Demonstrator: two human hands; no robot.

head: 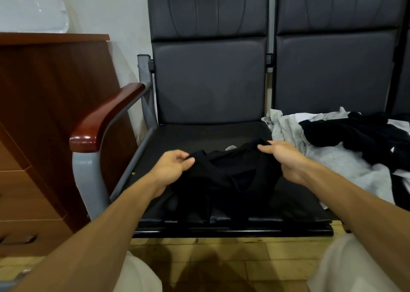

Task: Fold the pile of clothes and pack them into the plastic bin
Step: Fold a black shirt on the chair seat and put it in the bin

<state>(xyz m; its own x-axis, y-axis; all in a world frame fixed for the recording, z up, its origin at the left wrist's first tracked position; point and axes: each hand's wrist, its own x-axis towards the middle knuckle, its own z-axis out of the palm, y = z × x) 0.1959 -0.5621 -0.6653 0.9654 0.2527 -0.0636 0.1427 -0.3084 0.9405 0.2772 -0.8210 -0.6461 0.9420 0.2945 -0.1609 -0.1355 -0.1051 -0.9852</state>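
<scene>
A black garment (230, 178) lies bunched on the left seat of a dark padded bench (206, 134). My left hand (173, 167) pinches the garment's upper left edge between thumb and fingers. My right hand (286, 158) grips its upper right edge, fingers curled over the cloth. Both hands hold that edge a little above the seat. A pile of grey, white and black clothes (346, 145) lies on the seat to the right. No plastic bin is in view.
A wooden armrest (104, 118) on a grey metal frame bounds the seat's left side. A brown wooden cabinet with drawers (44, 114) stands further left. The bench backrests rise behind. Wooden floor and my light trousers (346, 267) fill the bottom.
</scene>
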